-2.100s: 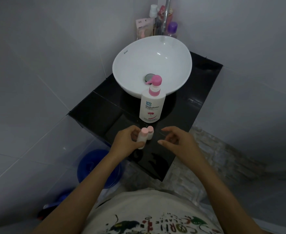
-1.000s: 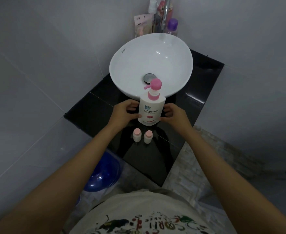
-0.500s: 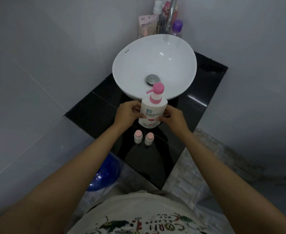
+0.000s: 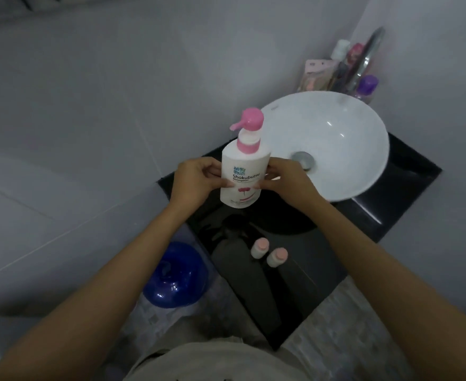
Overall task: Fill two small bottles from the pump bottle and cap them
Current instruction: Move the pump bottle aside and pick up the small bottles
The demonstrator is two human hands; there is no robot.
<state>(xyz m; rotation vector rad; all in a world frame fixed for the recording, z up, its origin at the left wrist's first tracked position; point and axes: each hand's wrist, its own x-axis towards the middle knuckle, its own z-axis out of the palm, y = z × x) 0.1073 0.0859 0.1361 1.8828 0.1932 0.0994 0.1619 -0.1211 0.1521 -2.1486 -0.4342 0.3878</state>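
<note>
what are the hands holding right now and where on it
Both hands hold the pump bottle by the sides of its body: left hand on its left, right hand on its right. The pink pump head is untouched.

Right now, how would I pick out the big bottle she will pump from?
Find the white basin on the black counter. Just left of it, both hands, left and right, hold the pump bottle. It is white with a pink pump, far larger than the two pink-capped small bottles standing below.

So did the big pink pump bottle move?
Yes. The pump bottle has been lifted off the counter, up and away from the two small bottles.
</note>
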